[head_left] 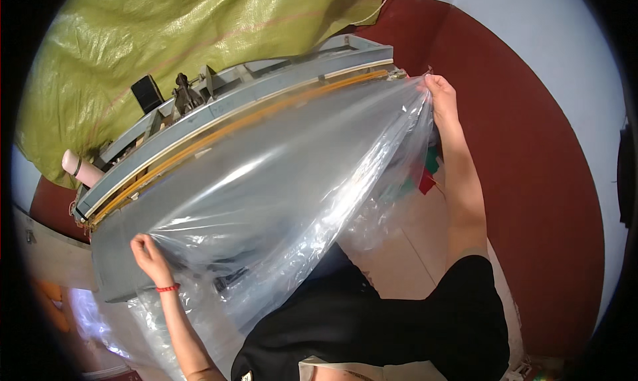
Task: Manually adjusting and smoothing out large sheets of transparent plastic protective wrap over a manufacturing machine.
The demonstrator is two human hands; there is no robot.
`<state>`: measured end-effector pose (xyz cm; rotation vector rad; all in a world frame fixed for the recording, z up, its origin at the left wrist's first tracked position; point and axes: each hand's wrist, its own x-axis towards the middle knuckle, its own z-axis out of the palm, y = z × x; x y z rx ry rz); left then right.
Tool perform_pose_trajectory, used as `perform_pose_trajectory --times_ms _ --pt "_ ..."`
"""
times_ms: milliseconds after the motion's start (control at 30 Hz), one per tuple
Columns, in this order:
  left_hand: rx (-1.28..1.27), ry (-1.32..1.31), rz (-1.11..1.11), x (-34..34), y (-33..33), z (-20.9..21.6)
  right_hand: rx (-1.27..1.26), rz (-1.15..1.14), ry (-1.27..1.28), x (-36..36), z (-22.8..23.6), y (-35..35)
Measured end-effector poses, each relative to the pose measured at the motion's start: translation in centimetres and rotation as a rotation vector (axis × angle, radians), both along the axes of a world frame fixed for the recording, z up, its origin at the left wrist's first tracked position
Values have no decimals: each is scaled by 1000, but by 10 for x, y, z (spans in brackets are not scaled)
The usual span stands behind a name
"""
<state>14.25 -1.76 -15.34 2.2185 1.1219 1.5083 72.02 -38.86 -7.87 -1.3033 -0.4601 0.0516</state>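
A large clear plastic sheet (266, 175) is stretched between my two hands. My left hand (150, 256) pinches its near left edge, low over the grey metal table of the machine; a red band circles that wrist. At the far right, my right hand (441, 96) grips a gathered corner beside the end of the machine, with that arm reaching out. Folds run from both grips, and the loose lower part hangs toward my lap. Along the sheet's far side lies a long grey metal frame with an orange strip (266, 108), resembling a bag sealer.
Behind the machine hangs a yellow-green woven sheet (186, 29). A black rectangular thing (147, 94) stands by a metal bracket (187, 96), and a pink cylinder (81, 168) sits at the left end. The wall (531, 175) is red-brown below, pale above. Red and green scraps (426, 180) lie below my right arm.
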Motion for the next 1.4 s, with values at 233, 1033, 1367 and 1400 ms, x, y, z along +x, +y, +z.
perform_pose_trajectory --times_ms 233,1033,1367,1400 --pt "-466 -688 -68 3 99 75 9 -17 -2 -22 17 69" --pt "-411 -521 -26 50 203 -53 -187 -426 -234 41 -134 194" --pt "-419 -498 196 37 201 -47 -366 -836 -356 24 -114 203" --pt "-424 -490 193 40 200 -47 -373 -839 -351 24 -116 200"
